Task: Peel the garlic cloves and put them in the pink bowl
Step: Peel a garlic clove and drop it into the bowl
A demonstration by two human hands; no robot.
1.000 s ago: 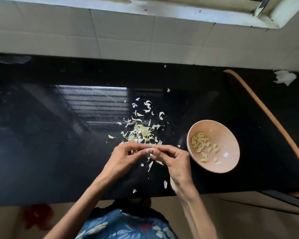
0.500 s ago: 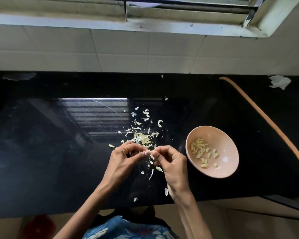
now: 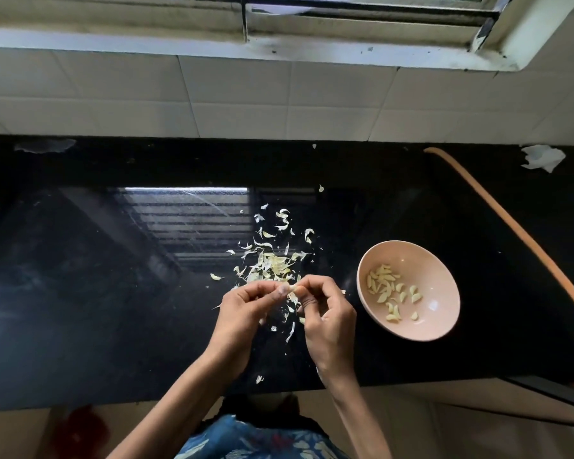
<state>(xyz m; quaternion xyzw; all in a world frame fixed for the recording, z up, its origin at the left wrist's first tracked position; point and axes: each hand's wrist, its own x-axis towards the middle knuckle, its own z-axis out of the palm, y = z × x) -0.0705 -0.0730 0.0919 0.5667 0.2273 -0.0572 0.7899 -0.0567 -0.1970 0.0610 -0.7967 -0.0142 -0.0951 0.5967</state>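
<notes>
Garlic clove (image 3: 292,288) above glossy black counter (image 3: 113,309), tiled wall (image 3: 246,104), window (image 3: 345,21)

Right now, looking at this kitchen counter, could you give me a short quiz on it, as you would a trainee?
1. True or false: the pink bowl holds peeled garlic cloves.
2. Where does the pile of garlic skins lie? A) in the bowl B) on the black countertop, left of the bowl C) on the window sill
3. Fill in: the left hand and right hand pinch one ___ between them.
Key: 1 true; 2 B; 3 garlic clove.
</notes>
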